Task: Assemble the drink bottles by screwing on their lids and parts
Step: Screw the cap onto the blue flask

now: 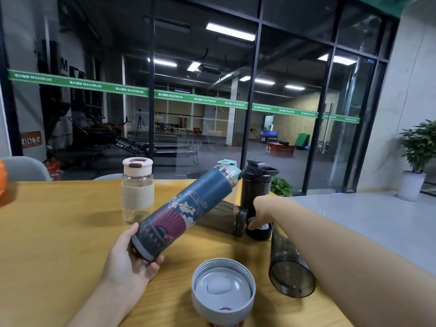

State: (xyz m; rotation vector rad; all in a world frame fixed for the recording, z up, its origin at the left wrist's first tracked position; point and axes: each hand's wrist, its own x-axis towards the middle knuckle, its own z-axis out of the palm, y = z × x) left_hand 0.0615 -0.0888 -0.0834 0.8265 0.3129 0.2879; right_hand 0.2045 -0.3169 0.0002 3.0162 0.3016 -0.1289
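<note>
My left hand (pixel 128 258) grips the base of a blue patterned flask (pixel 186 208), held tilted above the table with its mint lid (pixel 230 169) on top, pointing up and right. My right hand (pixel 262 212) reaches across and pinches a small black cap (pixel 258 231) standing on the table. A dark smoky cup (pixel 291 270) lies beside my right forearm. Another dark bottle part (pixel 224 218) lies on its side behind the flask. A black shaker bottle (pixel 257 185) stands upright with its lid on. A grey lid (pixel 223 287) rests upside down at the front.
A clear bottle (pixel 137 190) with a beige sleeve and pink lid stands at the back left on the wooden table (pixel 59 244). The table's right edge runs close to my right arm. Glass wall and potted plants (pixel 417 147) lie beyond.
</note>
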